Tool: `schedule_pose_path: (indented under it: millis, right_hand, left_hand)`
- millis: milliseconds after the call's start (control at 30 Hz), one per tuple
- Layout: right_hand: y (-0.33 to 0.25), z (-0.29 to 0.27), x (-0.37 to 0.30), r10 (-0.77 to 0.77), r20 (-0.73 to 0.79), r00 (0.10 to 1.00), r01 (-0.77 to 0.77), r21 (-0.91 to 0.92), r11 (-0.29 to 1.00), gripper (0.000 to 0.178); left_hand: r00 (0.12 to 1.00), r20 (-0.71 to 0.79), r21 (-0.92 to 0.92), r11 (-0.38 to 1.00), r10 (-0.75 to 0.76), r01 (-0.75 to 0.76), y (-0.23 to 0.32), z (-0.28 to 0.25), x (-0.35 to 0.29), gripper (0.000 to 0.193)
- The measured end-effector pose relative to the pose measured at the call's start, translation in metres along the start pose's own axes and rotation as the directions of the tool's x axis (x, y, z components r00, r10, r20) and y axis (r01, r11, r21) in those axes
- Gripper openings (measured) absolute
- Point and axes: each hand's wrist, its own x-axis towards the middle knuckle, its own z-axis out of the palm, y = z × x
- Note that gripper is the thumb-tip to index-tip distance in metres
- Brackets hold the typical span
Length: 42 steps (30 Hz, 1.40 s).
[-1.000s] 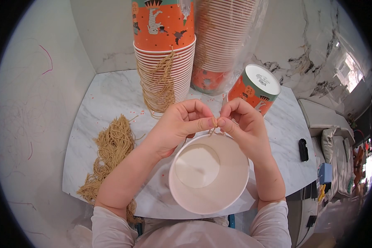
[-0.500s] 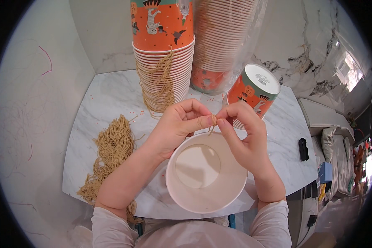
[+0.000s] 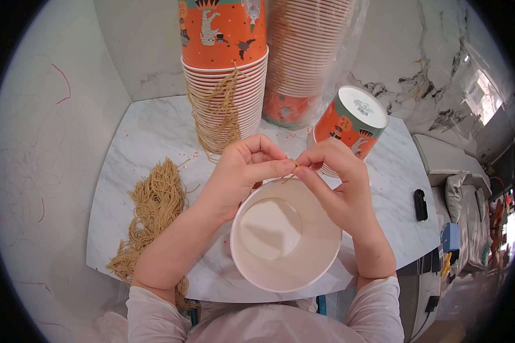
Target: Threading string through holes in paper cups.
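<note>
Pinching a tan strand [image 3: 295, 163] in our left hand [image 3: 243, 171] and right hand [image 3: 340, 180], near the white tub [image 3: 320, 228] — strand already clear of the skein [image 3: 157, 197] on the worktop [image 3: 397, 228]; we judge handling unfinished.

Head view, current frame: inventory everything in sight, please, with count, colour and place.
Open round paper tub: 1, white inside, below the hands
Thin cord: apparently 1, tan, between the fingertips
Heaped cord bundle: 1, tan, table's left
Draped thin cords: several, tan, on the inverted stack's side
Inverted stack of printed paper tubs: 1, orange-white, table's back
Plastic-wrapped tub stack: 1, orange-white, right of that
Inverted printed tub: at least 1, orange-green, right rear
Small oblong object: 1, black, table's right edge
Marble-patterned table: 1, white-grey, centre
Veined wall: grey-white, behind
Far-right clutter: mixed colours, uncountable
Left hand: 1, bare, centre
Right hand: 1, bare, right of it
Sleeves: 2, whitish, lower edge
</note>
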Motion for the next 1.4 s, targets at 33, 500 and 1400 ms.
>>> schedule_pose_path:
  millis: [33, 500, 1400]
  right_hand:
    - [0.002, 0.0, 0.0, -0.005, 0.012, 1.0, 0.005, -0.033, 0.999, 0.01]
    - [0.005, -0.004, 0.001, 0.35, 0.27, 0.897, -0.442, 0.55, 0.709, 0.012]
    - [0.024, 0.005, 0.002, 0.341, 0.202, 0.918, -0.395, 0.528, 0.751, 0.012]
  left_hand:
    - [1.0, -0.019, -0.008, 1.0, -0.017, 0.016, 0.001, 0.001, 0.0, 0.017]
    - [0.995, -0.081, 0.162, 0.986, 0.059, -0.045, 0.004, 0.009, 0.001, 0.019]
    - [1.0, -0.025, 0.32, 0.948, 0.01, -0.002, 0.004, -0.006, 0.007, 0.018]
